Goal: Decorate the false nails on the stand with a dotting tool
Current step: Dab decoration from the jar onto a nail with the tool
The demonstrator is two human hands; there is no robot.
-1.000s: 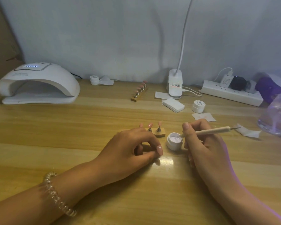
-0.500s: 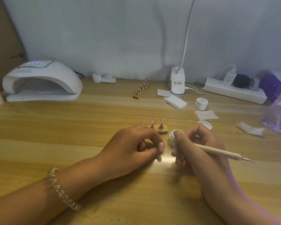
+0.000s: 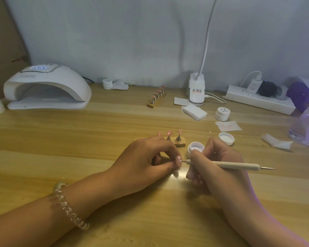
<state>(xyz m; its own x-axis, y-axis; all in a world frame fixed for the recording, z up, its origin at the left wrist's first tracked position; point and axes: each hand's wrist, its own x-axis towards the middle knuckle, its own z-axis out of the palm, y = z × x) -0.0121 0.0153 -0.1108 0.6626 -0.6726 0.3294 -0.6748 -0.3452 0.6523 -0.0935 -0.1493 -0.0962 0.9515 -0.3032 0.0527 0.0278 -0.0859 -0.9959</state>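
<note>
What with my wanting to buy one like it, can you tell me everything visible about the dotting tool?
The dotting tool is a slim, pen-like stick with a matte cream barrel and a thin metal point at each end. The right hand grips it pen-fashion near its front end, so it lies almost level. The rear point sticks out rightwards, free. The front point meets, or nearly meets, a pink nail at the fingertips of the left hand, just in front of the open white jar.
</note>
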